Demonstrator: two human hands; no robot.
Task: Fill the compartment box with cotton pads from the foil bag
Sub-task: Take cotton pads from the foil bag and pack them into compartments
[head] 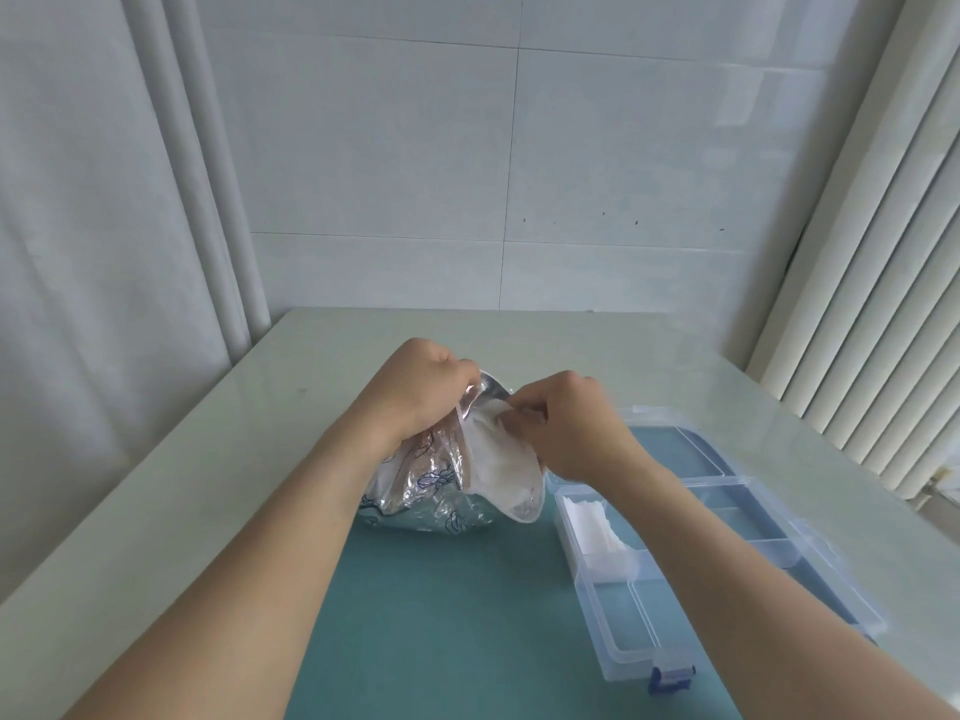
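Compartment box (pixel 670 589) at mat's right edge, left hand (pixel 415 392) gripping foil bag (pixel 431 485) rim, right hand (pixel 566 423) pinching cotton pads (pixel 498 444)

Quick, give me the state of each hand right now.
Left hand: closed, gripping the rim of the foil bag and holding its mouth open.
Right hand: closed, fingers pinching cotton pads at the bag's mouth.

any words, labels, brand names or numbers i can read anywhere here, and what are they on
None can be read.
Foil bag: blue printed marks, too blurred and crumpled to tell whether they are words or a pattern.
Compartment box: clear plastic, no label showing; its blue latch bears no visible text.
Cotton pads in the box: plain white.
Wall tiles: only small dark specks, no writing.
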